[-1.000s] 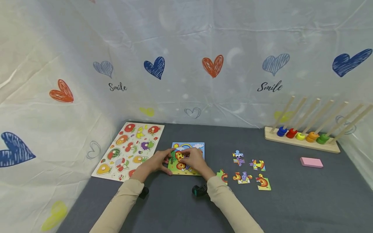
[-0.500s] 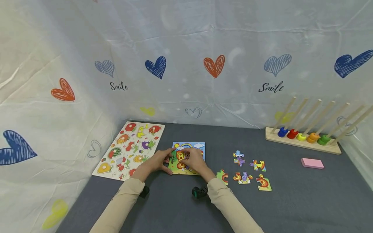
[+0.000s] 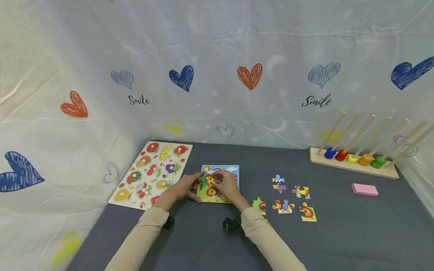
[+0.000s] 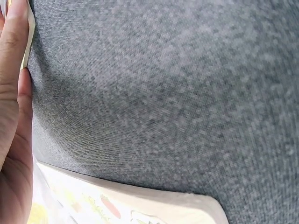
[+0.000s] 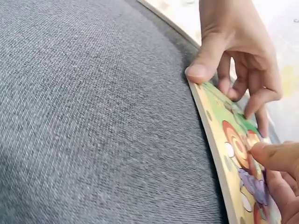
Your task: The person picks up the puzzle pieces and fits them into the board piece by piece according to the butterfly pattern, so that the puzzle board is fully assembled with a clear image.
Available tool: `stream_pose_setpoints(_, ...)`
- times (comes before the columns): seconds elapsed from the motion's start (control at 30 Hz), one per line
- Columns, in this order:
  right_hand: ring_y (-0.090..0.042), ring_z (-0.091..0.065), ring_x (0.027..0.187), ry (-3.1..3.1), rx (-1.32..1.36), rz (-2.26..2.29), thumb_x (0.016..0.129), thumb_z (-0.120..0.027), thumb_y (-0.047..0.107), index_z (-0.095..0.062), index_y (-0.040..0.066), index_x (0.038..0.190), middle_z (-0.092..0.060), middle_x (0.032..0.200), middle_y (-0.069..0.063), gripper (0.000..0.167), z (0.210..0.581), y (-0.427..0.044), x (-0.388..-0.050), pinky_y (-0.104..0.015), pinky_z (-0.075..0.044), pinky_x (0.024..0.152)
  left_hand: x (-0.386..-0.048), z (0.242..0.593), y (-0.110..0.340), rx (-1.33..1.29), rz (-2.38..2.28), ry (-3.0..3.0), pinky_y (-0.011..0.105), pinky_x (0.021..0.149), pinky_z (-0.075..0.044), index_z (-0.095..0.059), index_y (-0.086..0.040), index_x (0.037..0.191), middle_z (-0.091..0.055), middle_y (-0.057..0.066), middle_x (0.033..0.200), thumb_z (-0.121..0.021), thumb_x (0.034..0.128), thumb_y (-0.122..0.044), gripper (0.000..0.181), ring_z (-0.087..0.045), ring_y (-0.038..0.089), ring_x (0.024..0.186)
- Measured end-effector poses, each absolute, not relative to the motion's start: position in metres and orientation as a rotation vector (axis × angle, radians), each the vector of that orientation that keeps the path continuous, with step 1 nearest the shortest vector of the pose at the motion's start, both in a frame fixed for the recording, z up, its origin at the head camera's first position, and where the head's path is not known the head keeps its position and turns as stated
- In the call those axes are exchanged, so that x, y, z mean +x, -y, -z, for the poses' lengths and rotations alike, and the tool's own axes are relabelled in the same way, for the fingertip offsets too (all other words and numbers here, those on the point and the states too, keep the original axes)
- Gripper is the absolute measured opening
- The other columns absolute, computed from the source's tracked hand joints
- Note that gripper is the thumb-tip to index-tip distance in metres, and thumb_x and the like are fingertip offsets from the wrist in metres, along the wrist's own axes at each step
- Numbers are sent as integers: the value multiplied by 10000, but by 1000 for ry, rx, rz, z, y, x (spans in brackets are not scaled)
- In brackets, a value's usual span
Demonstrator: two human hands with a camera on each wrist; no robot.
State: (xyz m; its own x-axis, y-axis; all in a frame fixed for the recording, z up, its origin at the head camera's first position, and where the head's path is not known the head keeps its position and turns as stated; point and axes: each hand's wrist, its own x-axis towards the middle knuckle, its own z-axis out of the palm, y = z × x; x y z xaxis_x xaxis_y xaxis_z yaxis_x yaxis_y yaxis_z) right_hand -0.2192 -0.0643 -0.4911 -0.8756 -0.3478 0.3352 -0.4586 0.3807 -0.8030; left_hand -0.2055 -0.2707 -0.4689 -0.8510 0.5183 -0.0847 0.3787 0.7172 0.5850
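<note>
A square picture puzzle board (image 3: 205, 195) lies flat at the table's middle. My left hand (image 3: 184, 187) grips its left side; in the right wrist view the left thumb presses the near corner of the board (image 5: 210, 116) and the other fingers bend over the far side. Bent over the middle of the picture, my right hand (image 3: 228, 187) pinches a puzzle piece between thumb and fingers, mostly covered by them. The right thumb (image 5: 275, 156) touches the snail picture. Several loose puzzle pieces, one a purple piece (image 3: 279, 184), lie to the board's right.
At the left is a fruit board (image 3: 144, 173), its corner also at the bottom of the left wrist view. A wooden peg stand (image 3: 354, 166) with coloured rings is at the back right, a pink block (image 3: 364, 189) in front of it. A printed curtain hangs behind the table.
The right fingers have shifted slightly over the board's middle. My left hand keeps its place at the board's left side, and the loose pieces lie as before.
</note>
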Motion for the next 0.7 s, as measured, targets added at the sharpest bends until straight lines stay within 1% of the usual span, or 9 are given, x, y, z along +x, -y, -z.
stream_pose_setpoints(0.07,-270,-684,823,2507,742,-1528,787,-750,-32,-700,-43,1019,-697,949,-179,238,493,64,-220,-336,-545,684,-206,469,271,743,-814,-2688,315,773,-470,-359,-17,1452,-565,39,994,-848,702,-247,924,-529,121,807)
stream_pose_setpoints(0.13,-281,-682,837,2489,757,-1556,796,-742,-34,-695,-49,1023,-692,955,-184,232,494,64,-220,-334,-546,693,-206,469,271,767,-797,-2695,306,768,-469,-353,-9,1456,-581,41,1043,-848,704,-251,931,-525,110,804)
stream_pose_setpoints(0.33,-311,-672,863,2423,734,-1724,859,-684,-12,-679,-71,1061,-691,979,-203,210,492,49,-223,-376,-539,706,-209,471,269,777,-811,-2678,297,782,-479,-330,-2,1474,-579,48,1132,-852,698,-228,962,-531,109,833)
stream_pose_setpoints(0.53,-298,-664,889,2438,704,-1765,875,-673,-3,-676,-62,1087,-689,1007,-199,219,487,16,-225,-374,-530,737,-211,472,269,753,-790,-2690,284,758,-463,-343,0,1469,-582,23,1122,-863,682,-234,972,-507,103,818)
stream_pose_setpoints(0.7,-314,-662,920,2442,724,-1764,880,-667,-9,-659,-73,1115,-678,1035,-210,243,485,-26,-226,-387,-528,766,-208,470,269,724,-785,-2693,283,742,-436,-351,8,1461,-595,24,1101,-870,675,-221,969,-482,112,790)
